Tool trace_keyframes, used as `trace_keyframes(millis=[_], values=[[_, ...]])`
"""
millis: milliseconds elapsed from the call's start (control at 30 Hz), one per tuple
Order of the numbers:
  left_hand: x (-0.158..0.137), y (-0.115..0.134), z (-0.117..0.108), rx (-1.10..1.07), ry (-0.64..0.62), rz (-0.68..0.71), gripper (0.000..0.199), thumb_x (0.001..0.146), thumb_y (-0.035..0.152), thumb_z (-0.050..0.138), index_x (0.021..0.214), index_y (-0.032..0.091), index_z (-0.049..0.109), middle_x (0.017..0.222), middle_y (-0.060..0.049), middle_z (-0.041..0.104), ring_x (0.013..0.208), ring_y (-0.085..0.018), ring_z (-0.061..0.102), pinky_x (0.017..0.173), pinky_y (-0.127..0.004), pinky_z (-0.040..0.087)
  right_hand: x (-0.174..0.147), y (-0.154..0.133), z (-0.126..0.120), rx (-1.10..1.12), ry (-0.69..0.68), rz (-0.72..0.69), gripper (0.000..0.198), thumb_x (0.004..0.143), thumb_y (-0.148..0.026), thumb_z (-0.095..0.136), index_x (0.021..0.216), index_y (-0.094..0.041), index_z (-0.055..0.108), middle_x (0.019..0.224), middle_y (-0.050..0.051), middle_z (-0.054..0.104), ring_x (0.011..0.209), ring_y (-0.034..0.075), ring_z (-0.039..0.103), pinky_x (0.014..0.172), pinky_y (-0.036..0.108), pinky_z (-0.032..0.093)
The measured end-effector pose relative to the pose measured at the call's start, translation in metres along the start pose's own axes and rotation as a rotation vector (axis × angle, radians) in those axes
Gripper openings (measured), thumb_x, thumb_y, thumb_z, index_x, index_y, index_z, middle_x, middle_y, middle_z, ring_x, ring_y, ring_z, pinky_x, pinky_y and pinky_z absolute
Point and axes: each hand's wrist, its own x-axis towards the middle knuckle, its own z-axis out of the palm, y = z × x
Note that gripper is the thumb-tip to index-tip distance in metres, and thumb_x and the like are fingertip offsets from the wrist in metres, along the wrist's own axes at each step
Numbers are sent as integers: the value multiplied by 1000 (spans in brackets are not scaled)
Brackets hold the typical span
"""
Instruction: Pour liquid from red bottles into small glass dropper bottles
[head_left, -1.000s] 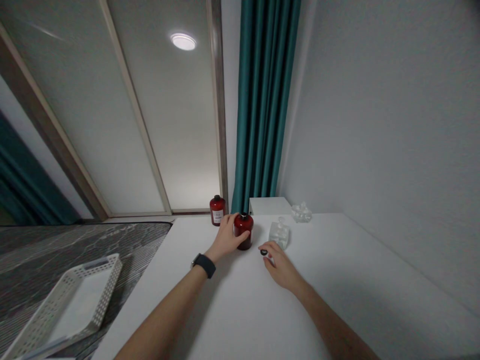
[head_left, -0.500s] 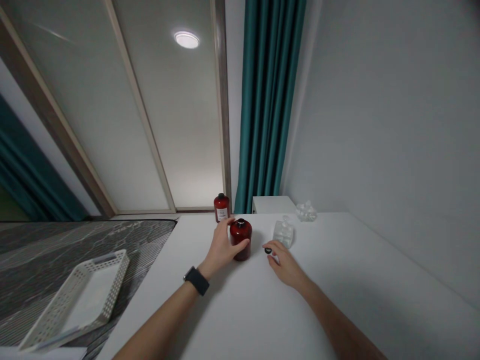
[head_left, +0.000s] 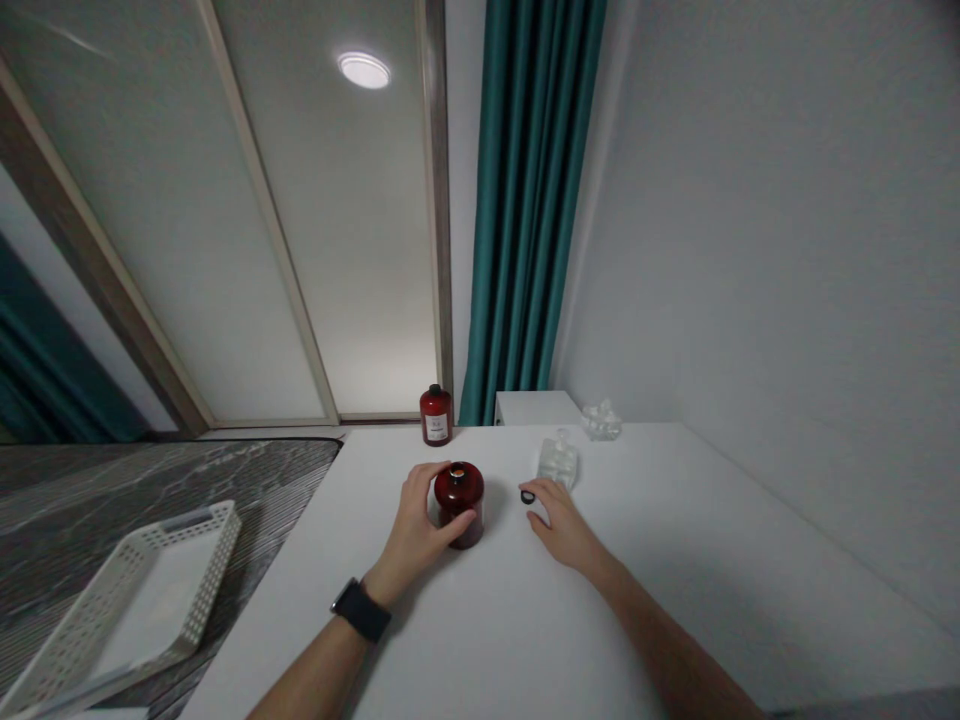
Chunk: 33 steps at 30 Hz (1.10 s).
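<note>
My left hand (head_left: 415, 525) is wrapped round a dark red round-shouldered bottle (head_left: 460, 498) on the white table, thumb on the near side and fingers behind. The bottle's narrow neck shows no cap. To its right, my right hand (head_left: 561, 528) holds a small black bottle cap (head_left: 528, 497) at its fingertips, apart from the bottle. Just beyond that hand lies a clear plastic packet (head_left: 559, 458), partly hidden by the fingers. A second red bottle (head_left: 436, 404), with a white label and a black cap, stands upright near the table's far edge.
Crumpled clear plastic (head_left: 601, 421) lies at the table's far right. A white cabinet (head_left: 536, 406) and a green curtain (head_left: 534, 220) are behind the white table (head_left: 480, 640). Left of the table, lower down, is a white perforated basket (head_left: 142, 610).
My left hand has brought the bottle nearer to me and slightly left, away from the labelled bottle. My right hand still holds the cap in about the same place. The view has shifted slightly.
</note>
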Motion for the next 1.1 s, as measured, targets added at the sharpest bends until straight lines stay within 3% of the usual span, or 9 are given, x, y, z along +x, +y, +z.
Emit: trace_keyframes(millis=[400,600,733,867,1100], values=[[-4,-3,3,25,55,14,54,78,32,72,126,23,49,122,-10,56,117,-30,54,103,-48,44,4,-6,1,7,-33,7,42,79,-4,55,115,-24,67,98,8,62,98,28,57,92,48,49],[-2,-2,1,-39,66,-9,50,80,29,70,125,23,48,120,-9,55,116,-28,54,103,-47,43,28,-22,-10,95,-16,9,26,88,-17,55,108,-24,70,96,7,60,97,25,57,92,44,48],[-1,-1,1,-76,45,-21,51,79,27,70,125,23,48,121,-8,54,117,-28,54,105,-47,42,50,-38,-9,179,38,38,18,88,-25,57,101,-23,69,92,5,61,92,23,58,86,40,49],[-3,2,3,-109,27,-21,52,79,24,71,125,24,48,122,-8,53,118,-27,52,106,-47,41,67,-53,3,285,123,64,21,87,-23,50,101,-22,65,101,5,63,91,20,59,82,35,49],[-5,3,5,-135,26,-9,53,78,23,73,125,23,48,122,-8,53,116,-27,53,104,-48,42,62,-59,24,443,249,125,20,85,-25,49,96,-22,66,93,4,65,87,20,62,76,33,50]])
